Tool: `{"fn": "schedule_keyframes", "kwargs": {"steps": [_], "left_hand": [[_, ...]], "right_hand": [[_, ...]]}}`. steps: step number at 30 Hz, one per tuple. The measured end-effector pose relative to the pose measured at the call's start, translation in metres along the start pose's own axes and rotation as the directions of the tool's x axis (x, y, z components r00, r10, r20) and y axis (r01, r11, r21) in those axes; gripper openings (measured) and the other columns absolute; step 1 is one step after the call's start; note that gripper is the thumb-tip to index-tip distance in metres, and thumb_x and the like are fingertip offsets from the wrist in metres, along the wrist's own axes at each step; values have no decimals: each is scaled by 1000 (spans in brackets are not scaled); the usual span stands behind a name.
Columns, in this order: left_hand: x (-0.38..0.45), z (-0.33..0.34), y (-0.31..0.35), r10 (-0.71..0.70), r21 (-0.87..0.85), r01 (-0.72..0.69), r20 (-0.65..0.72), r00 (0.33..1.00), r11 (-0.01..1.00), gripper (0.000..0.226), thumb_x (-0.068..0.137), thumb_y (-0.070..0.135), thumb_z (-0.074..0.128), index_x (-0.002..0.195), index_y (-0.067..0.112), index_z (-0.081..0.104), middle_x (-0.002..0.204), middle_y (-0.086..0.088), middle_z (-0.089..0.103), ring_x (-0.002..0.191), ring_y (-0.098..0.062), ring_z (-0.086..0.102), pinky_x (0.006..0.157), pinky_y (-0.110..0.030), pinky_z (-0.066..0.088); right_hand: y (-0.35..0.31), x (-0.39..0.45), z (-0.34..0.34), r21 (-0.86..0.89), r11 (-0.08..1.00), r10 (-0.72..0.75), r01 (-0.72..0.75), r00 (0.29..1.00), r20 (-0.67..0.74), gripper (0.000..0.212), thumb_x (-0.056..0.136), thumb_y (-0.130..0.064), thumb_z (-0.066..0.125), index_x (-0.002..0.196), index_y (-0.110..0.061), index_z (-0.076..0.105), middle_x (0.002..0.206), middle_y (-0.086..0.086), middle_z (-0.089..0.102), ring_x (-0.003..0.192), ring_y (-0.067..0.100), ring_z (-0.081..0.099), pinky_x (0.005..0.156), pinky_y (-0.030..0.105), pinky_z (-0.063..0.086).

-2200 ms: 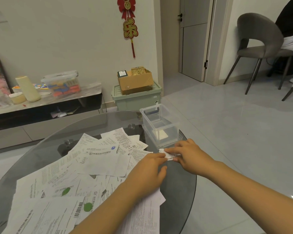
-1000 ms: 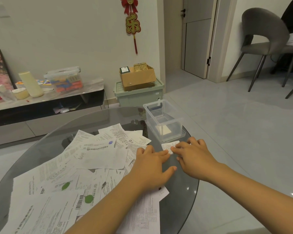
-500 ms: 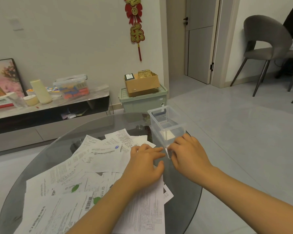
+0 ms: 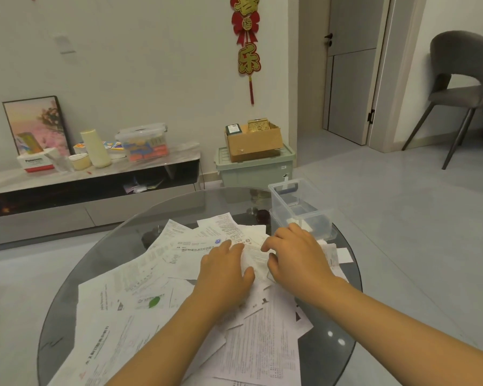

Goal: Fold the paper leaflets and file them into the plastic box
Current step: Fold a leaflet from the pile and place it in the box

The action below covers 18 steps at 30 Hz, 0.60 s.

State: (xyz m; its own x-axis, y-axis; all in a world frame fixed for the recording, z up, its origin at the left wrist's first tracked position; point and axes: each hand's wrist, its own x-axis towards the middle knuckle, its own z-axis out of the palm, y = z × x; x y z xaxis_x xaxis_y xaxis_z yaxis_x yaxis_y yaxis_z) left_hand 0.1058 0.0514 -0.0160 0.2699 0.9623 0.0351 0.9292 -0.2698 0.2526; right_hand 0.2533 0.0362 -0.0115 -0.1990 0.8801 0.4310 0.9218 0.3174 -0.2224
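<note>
Both hands now rest on the heap of paper leaflets point(image 4: 179, 277) spread over the round glass surface point(image 4: 343, 302), where half a second ago they met right at the near wall of the plastic box point(image 4: 300, 207). The left hand point(image 4: 225, 271) lies palm down with its fingers straight and close together, pressing a creased white leaflet point(image 4: 255, 257) flat. The right hand point(image 4: 297, 253) sits just beside it on the same sheet, fingers bent at the knuckles with the tips on the paper; whether it pinches an edge or only presses I cannot tell, since the fingertips are partly hidden.

The small folded slip that the right hand held up against the box half a second ago is gone from the fingers. The clear box stands open at the far right rim of the surface, just beyond the right hand, with what looks like folded white paper inside (blurred through the wall). 1 small white slip point(image 4: 344, 254) lies loose to the right of the right wrist.
</note>
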Motion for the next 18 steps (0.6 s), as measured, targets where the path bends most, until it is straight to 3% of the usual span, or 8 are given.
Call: {"fn": "schedule_keyframes", "kwargs": {"steps": [3, 5, 9, 15, 18], "left_hand": [[0, 6, -14, -123, 67, 117, 89, 988, 991, 70, 96, 46, 39, 150, 15, 8, 159, -8, 8, 145, -25, 11, 116, -41, 15], [-1, 9, -19, -127, 56, 121, 107, 986, 991, 70, 96, 44, 39, 150, 14, 8, 155, -6, 22, 141, -23, 24, 114, -40, 21], [-6, 3, -24, -24, 35, 23, 25, 999, 999, 51, 98, 36, 38, 145, 20, 27, 137, 2, 50, 124, -17, 46, 107, -35, 27], [-18, -4, -41, 8, -230, -1, 32, 999, 973, 44, 96, 18, 43, 139, 26, 44, 135, 7, 54, 121, -10, 50, 101, -22, 37], [-26, -5, -53, 17, -326, -8, 27, 999, 945, 41, 93, 13, 49, 131, 28, 52, 128, 12, 58, 114, -2, 52, 95, -14, 37]], "right_hand": [[-9, 7, 5, 15, 1000, -9, 9, 998, 55, 32, 94, -20, 46, 123, -23, 59, 118, -5, 58, 114, 16, 42, 93, 25, 31], [-13, 12, 10, 10, 1000, -9, 9, 997, 81, 33, 95, -21, 45, 126, -25, 57, 120, -6, 57, 114, 14, 41, 93, 24, 31], [-18, 19, 19, 15, 1000, 3, -5, 989, 147, 37, 93, -22, 47, 130, -28, 50, 124, -7, 52, 117, 14, 37, 94, 24, 31], [-25, 25, 26, 108, 993, -83, 46, 927, 366, 43, 90, -23, 49, 131, -32, 50, 128, -8, 48, 122, 15, 32, 104, 31, 30], [-25, 25, 29, 237, 969, -57, -64, 880, 472, 43, 85, -33, 54, 127, -41, 52, 125, -5, 46, 123, 16, 33, 105, 38, 34]]}}
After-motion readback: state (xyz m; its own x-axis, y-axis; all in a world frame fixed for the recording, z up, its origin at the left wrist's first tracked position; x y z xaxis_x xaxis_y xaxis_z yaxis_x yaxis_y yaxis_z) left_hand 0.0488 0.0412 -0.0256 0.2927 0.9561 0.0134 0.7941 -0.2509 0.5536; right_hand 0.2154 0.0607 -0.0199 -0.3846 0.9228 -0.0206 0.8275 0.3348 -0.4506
